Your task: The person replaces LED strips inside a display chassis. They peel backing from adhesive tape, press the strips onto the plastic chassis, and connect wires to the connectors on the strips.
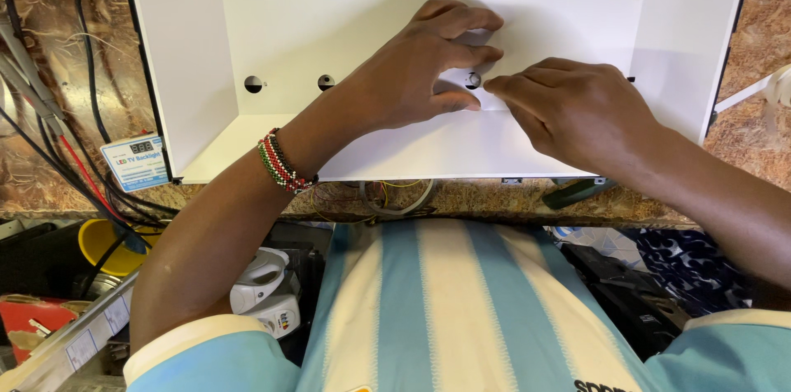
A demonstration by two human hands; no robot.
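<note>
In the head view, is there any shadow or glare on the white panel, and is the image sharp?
Head view: the left hand casts a soft grey shadow on the white panel; the panel is bright but shows no hard glare; both hands, including the right hand, look sharp.

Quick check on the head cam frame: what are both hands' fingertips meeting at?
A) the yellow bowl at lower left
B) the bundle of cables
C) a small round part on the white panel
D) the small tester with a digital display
C: the left hand and right hand pinch together at a small round part on the white panel, well away from the other items.
</note>
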